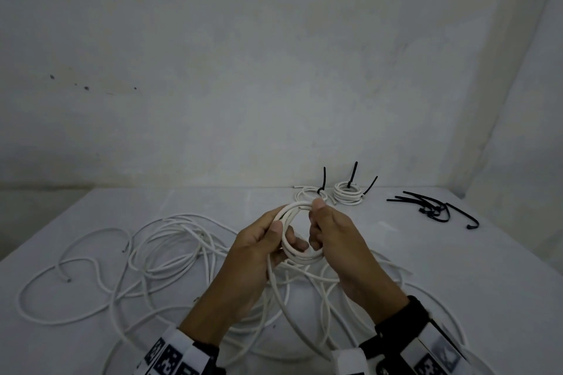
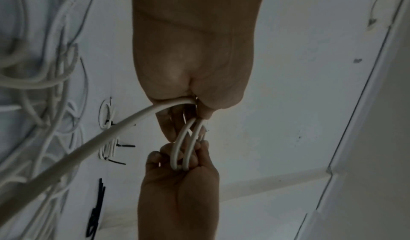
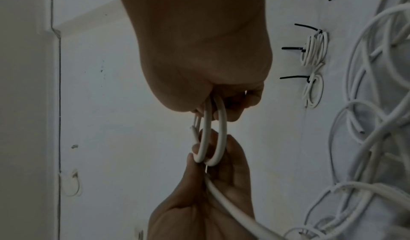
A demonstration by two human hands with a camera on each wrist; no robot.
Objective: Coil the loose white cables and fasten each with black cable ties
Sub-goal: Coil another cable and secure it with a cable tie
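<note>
Two bare hands are holding a small coil of white cable up in the air, above the table and close to the chest. The left hand is gripping the coil's left side, thumb pressing on the front and the fingers curling through the ring from behind. The right hand is pinching the coil's right side, thumb tip on its top edge and the fingers curling round the lower loops. The ring is standing roughly upright and facing the person, so its opening is lying between the two palms. A loose tail of the same cable is dropping from the bottom of the left hand, running down and toward the person into a tangle of uncoiled white cables spread across the table's left and centre. That tail is nearer the left hand, so the next loop will probably be fed up from that side while the right hand is steadying the ring. Both wrists are angling inward, the palms partly facing each other. At the table's far edge, two finished coils are lying bound with black ties, and well apart to the right a bundle of spare black cable ties is waiting, nearer the right hand.
</note>
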